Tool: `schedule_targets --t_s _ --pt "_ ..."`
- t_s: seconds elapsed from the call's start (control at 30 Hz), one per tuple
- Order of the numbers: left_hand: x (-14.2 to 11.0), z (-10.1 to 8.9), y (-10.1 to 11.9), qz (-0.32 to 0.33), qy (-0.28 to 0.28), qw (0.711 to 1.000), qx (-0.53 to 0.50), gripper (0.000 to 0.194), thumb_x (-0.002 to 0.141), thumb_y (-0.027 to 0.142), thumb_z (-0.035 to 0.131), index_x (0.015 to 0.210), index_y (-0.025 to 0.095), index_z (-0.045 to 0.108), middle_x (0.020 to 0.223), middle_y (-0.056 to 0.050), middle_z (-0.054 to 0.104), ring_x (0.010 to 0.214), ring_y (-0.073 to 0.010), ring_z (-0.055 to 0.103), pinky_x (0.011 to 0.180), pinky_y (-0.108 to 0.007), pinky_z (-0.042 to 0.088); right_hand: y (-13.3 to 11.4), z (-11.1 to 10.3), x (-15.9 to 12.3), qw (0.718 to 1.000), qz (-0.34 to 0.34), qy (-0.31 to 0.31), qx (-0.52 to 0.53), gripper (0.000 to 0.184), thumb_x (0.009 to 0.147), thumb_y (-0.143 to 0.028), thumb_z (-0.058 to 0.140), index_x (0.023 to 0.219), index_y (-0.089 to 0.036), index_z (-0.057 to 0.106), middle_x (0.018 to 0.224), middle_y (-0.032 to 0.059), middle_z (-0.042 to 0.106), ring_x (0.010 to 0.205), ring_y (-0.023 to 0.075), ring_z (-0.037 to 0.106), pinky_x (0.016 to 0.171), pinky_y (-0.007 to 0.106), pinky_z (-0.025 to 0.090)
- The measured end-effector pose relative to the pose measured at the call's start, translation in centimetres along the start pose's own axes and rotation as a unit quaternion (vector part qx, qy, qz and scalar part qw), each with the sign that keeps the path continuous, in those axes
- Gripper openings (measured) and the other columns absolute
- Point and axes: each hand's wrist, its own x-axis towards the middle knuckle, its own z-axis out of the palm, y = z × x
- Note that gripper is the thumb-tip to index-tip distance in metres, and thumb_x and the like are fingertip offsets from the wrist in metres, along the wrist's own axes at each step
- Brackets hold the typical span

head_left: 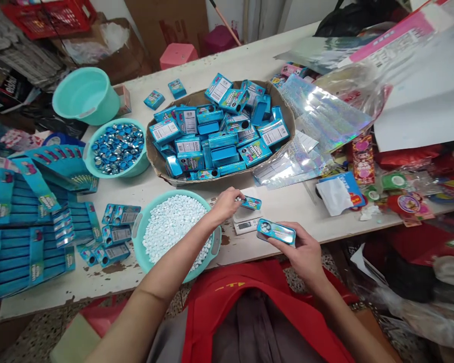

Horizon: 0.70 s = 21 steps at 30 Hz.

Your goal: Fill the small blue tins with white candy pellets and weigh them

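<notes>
My right hand grips a blue candy tin, with white round candies showing at its left end. Above a small white scale, my left hand is pinched closed on what look like small white candies. Its fingertips are at the left end of another blue tin resting on the scale; whether they touch it I cannot tell. Under my left forearm stands a turquoise basin heaped with white candies, partly hidden by the arm.
Behind my hands, a cardboard box is piled with blue tins. A turquoise bowl of metallic caps and another turquoise basin stand left. Blue packs are stacked at far left. Shiny plastic sheets and packets lie right.
</notes>
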Motion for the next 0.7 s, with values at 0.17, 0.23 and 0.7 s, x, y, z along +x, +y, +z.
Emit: schedule_targets --t_s 0.17,0.23,0.7 --pt "1.1 0.9 0.4 0.026 0.01 0.996 0.083 0.033 0.076 0.007 0.049 0.101 0.021 0.066 0.095 -0.006 0.062 0.086 -0.0191 0.058 0.073 -0.029 0.042 2.0 -1.5 -0.2 0.997 0.04 0.064 -0.002 0.039 0.065 -0.04 0.079 0.094 -0.02 0.066 0.089 0.0044 0.068 0.08 0.0208 0.064 0.077 0.036 0.052" --pt "1.3 0.8 0.4 0.012 0.026 0.997 0.07 0.026 0.075 0.007 0.05 0.091 0.02 0.067 0.089 -0.005 0.064 0.083 -0.0185 0.058 0.072 -0.029 0.042 2.1 -1.8 -0.1 0.996 0.048 0.079 0.004 0.04 0.064 -0.041 0.079 0.094 -0.019 0.066 0.088 0.0045 0.068 0.079 0.0207 0.064 0.076 0.036 0.052" --pt "-11.7 -6.0 -9.4 -0.216 0.229 0.946 -0.072 0.011 0.067 0.024 0.067 0.078 0.024 0.069 0.073 -0.003 0.066 0.066 -0.0203 0.058 0.063 -0.026 0.038 2.1 -2.2 1.5 0.99 0.049 0.134 -0.005 0.042 0.06 -0.041 0.081 0.092 -0.019 0.067 0.087 0.0039 0.069 0.08 0.0207 0.064 0.076 0.037 0.054"
